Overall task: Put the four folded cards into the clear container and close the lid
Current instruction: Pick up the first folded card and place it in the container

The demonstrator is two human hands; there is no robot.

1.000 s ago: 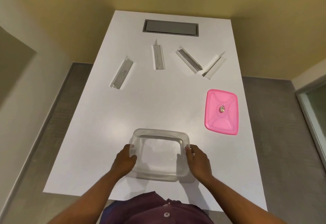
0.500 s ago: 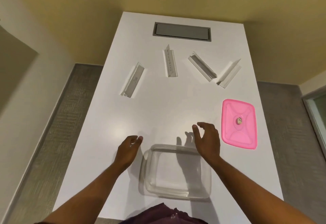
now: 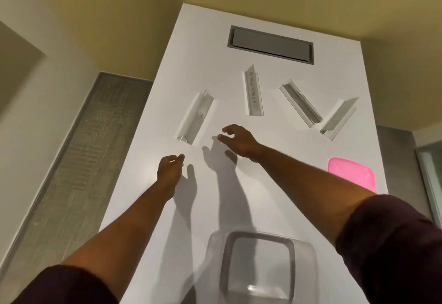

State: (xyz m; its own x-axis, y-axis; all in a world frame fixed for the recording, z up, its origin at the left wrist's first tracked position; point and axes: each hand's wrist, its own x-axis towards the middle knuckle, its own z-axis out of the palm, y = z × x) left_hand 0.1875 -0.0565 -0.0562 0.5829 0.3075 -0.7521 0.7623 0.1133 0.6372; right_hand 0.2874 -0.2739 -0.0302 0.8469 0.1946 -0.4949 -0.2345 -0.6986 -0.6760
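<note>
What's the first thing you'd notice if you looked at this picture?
Two bare hands stretch out over the white table, the left hand and right hand both empty and near the leftmost folded card. Three more folded cards fan out beyond them. The bright pink lid sits at the right edge, and the clear container waits empty at the near edge.

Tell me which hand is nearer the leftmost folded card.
Left, narrowly. The left hand sits just below the leftmost card's near end; the right hand is off to that end's right. Neither touches it, and both are empty.
</note>
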